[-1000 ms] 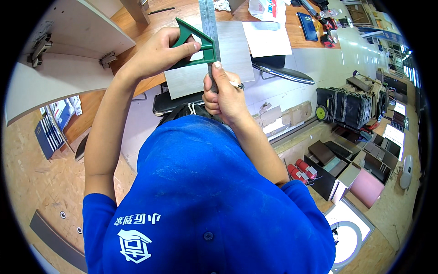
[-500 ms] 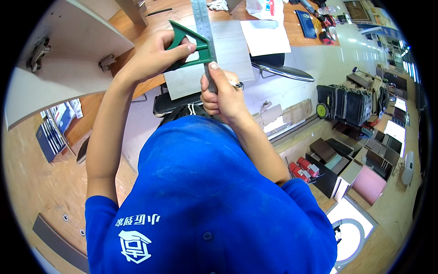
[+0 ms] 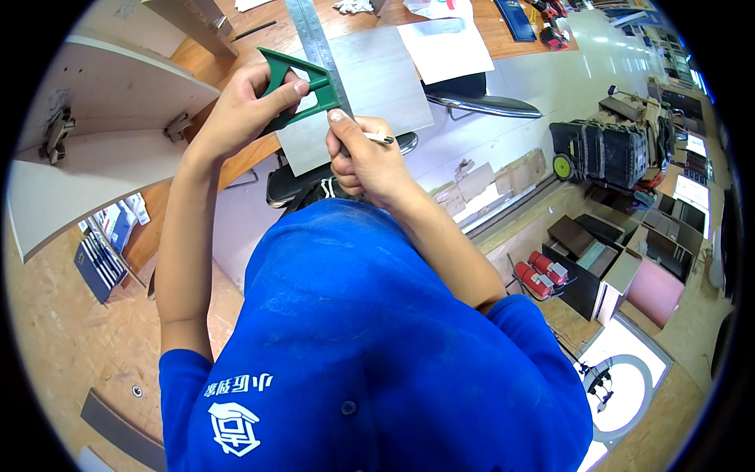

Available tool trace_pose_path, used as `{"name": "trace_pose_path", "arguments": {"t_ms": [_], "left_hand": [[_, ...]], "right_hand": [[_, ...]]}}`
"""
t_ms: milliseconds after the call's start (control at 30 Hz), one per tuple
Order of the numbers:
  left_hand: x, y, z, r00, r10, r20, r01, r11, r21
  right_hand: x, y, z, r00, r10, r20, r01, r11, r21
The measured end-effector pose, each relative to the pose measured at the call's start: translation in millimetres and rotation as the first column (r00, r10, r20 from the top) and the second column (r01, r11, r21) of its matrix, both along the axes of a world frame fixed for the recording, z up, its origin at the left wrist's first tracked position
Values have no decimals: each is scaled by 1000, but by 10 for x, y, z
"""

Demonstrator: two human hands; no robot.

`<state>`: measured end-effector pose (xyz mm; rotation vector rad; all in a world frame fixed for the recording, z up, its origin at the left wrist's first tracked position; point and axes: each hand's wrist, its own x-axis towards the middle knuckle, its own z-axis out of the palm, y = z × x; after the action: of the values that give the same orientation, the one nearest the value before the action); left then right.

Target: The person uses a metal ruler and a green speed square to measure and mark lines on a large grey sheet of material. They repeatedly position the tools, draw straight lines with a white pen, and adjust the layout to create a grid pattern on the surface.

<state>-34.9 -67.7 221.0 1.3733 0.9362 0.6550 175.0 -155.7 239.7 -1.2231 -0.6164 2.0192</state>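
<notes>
- Nearest the camera, a blue shirt (image 3: 370,346) fills the lower view; both forearms rise from it toward the tabletop (image 3: 236,59).
- The right hand (image 3: 370,161) is curled shut around a pencil (image 3: 376,138), its tip resting against the ruler's edge on the grey panel (image 3: 370,86).
- The left hand (image 3: 240,110) presses down on the green square (image 3: 303,82), its grip clamped on the triangular handle, thumb laid across the frame.
- The square's steel ruler (image 3: 311,35) runs away from the person along the panel's left edge.
- The panel lies flat at the tabletop's near edge, partly overhanging a black chair (image 3: 472,94).
- Beyond it lies a white sheet (image 3: 452,47).
- Far right, on the floor, stand black tool cases (image 3: 613,149) and a pink box (image 3: 653,291).
</notes>
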Motion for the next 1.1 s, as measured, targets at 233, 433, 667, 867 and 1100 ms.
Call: {"name": "trace_pose_path", "arguments": {"t_ms": [233, 433, 667, 867, 1100], "left_hand": [[17, -6, 18, 1000, -2, 5, 3, 1000, -10], [8, -2, -9, 1000, -3, 9, 3, 1000, -7], [17, -31, 48, 1000, 22, -9, -21, 1000, 11], [9, -43, 23, 999, 40, -1, -40, 999, 6], [2, -40, 23, 1000, 29, -6, -29, 1000, 2]], "right_hand": [[28, 14, 7, 1000, 2, -8, -1, 1000, 28], [5, 15, -30, 998, 10, 69, -13, 999, 44], [-42, 15, -17, 988, -10, 156, -1, 997, 73], [-37, 38, -62, 987, 1, 162, -12, 998, 68], [-50, 32, -111, 983, -19, 184, 1, 996, 93]]}}
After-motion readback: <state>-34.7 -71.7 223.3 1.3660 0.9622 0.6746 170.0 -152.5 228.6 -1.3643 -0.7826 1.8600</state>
